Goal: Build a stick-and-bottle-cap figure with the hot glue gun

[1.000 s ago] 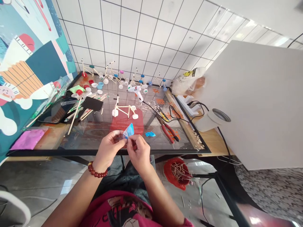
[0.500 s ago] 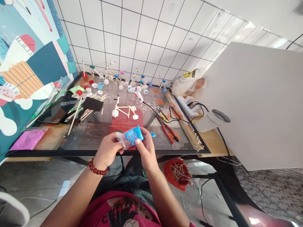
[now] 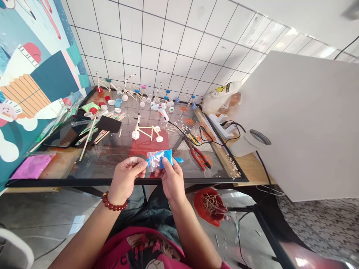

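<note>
So the clear bag of blue stuff (image 3: 163, 158) is up in both my hands, over the near edge of the glass tabletop (image 3: 106, 164). My left hand (image 3: 126, 175) has its fingertips pinching a blue bit at the bag's left end, and my right hand (image 3: 172, 180) has its thumb pressed on the bag. Stick frame (image 3: 145, 129) sits beyond, red-handled pliers (image 3: 198, 156) off right.

Blue scrap (image 3: 178, 160): partly behind right hand (image 3: 172, 177);
Shirt (image 3: 146, 248): cut off at bottom edge;
Bag lettering (image 3: 229, 87): too small to read
</note>
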A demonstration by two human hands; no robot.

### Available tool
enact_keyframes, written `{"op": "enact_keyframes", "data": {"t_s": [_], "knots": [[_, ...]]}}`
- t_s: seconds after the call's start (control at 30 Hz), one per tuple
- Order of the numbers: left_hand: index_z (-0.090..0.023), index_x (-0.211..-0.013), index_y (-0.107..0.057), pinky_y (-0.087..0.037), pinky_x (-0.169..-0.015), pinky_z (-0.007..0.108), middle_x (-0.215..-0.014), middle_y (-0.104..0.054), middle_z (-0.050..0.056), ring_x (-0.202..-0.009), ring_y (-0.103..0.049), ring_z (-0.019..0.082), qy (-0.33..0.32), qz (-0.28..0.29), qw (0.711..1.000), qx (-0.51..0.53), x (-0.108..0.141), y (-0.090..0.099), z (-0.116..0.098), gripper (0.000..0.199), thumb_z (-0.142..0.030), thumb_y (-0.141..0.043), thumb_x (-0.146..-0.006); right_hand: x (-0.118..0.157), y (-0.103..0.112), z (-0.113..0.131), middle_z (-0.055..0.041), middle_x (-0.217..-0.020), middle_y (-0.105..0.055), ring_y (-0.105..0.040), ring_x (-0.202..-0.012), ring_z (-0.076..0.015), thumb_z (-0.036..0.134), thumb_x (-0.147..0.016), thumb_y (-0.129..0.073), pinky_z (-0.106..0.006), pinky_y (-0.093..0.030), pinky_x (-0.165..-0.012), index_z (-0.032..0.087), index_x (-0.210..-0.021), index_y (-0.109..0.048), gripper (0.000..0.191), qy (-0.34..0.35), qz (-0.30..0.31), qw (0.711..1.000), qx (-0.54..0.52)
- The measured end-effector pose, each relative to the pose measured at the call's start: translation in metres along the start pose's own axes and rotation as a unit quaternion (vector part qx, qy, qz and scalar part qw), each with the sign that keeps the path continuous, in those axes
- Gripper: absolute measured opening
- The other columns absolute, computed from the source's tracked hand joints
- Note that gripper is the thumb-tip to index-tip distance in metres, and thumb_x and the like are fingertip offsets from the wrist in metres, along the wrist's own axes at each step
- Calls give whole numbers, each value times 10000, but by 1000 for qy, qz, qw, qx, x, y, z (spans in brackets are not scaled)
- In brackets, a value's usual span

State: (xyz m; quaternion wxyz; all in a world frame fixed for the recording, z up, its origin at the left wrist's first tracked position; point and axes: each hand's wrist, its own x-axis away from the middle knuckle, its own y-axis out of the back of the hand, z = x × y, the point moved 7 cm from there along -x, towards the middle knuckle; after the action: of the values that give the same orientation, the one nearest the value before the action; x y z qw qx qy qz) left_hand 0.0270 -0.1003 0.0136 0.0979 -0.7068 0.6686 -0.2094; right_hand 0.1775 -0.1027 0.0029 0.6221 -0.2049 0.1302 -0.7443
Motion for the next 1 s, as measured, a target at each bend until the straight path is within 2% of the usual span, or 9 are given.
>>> {"op": "enact_keyframes", "data": {"t_s": [0.1,0.2,0.3,0.37,0.43,0.6,0.77,0.9,1.0], "knots": [[-177,-785,-762,-486,-535,217,-664,-644,5,-585,-561,115,-90,-7,993,-82,4,-1,-8,236,-389,-846,-726,-1,1,-2,48,-650,-581,-539,-530,-104,537,-703,-806,-248,-490,-509,215,-810,-564,417,1,-7,1000,-23],[-207,-898,-785,-530,-611,233,-942,-697,45,-741,-618,147,-147,14,978,-144,9,-4,-11,216,-412,-733,-859,1,-1,-5,43,-689,-625,-561,-540,-97,505,-716,-823,-241,-501,-523,204,-834,-602,392,9,-8,999,-44],[-219,-1021,-789,-546,-912,277,-1235,-659,79,-1063,-642,202,-179,65,964,-185,13,-10,-12,281,-420,-602,-964,6,-5,-7,33,-741,-673,-582,-556,-100,485,-739,-823,-248,-518,-542,201,-879,-642,365,21,-3,999,-46],[-217,-1107,-778,-447,-1115,330,-1376,-605,94,-1268,-572,244,-182,121,955,-201,16,-17,-12,330,-423,-546,-995,8,-7,-8,28,-762,-697,-601,-582,-108,472,-739,-830,-257,-535,-571,204,-900,-661,356,26,0,998,-51],[-216,-1171,-759,-410,-1168,365,-1454,-563,102,-1347,-528,274,-164,163,952,-199,16,-23,-11,336,-423,-577,-979,9,-7,-8,22,-774,-715,-621,-610,-117,470,-725,-844,-263,-548,-597,208,-904,-673,361,21,-3,998,-65],[-220,-1210,-735,-513,-1088,384,-1427,-594,101,-1311,-578,280,-118,151,971,-140,12,-20,-9,331,-377,-664,-928,8,-7,-7,17,-772,-726,-632,-622,-115,463,-683,-880,-252,-543,-605,198,-892,-694,385,-9,0,995,-101],[-257,-1282,-704,-530,-1081,402,-1425,-617,93,-1249,-630,259,-99,200,965,-139,19,-28,-1,425,-300,-747,-861,6,-6,-1,40,-737,-705,-612,-608,-94,349,-673,-902,-230,-527,-609,196,-867,-662,344,16,-16,994,-103],[-260,-1294,-699,-582,-992,372,-1360,-671,95,-1196,-662,240,-66,101,991,-53,19,-12,-2,459,-313,-774,-844,2,2,-1,40,-771,-709,-614,-615,-90,368,-653,-909,-234,-547,-604,200,-864,-642,379,11,-62,986,-151],[-199,-1006,-809,-624,-789,295,-1010,-773,89,-922,-722,192,-43,45,998,7,16,-2,-4,283,-399,-805,-806,1,3,-2,48,-703,-681,-607,-599,-89,397,-616,-931,-234,-562,-599,195,-823,-637,413,-10,-61,984,-168]]}}
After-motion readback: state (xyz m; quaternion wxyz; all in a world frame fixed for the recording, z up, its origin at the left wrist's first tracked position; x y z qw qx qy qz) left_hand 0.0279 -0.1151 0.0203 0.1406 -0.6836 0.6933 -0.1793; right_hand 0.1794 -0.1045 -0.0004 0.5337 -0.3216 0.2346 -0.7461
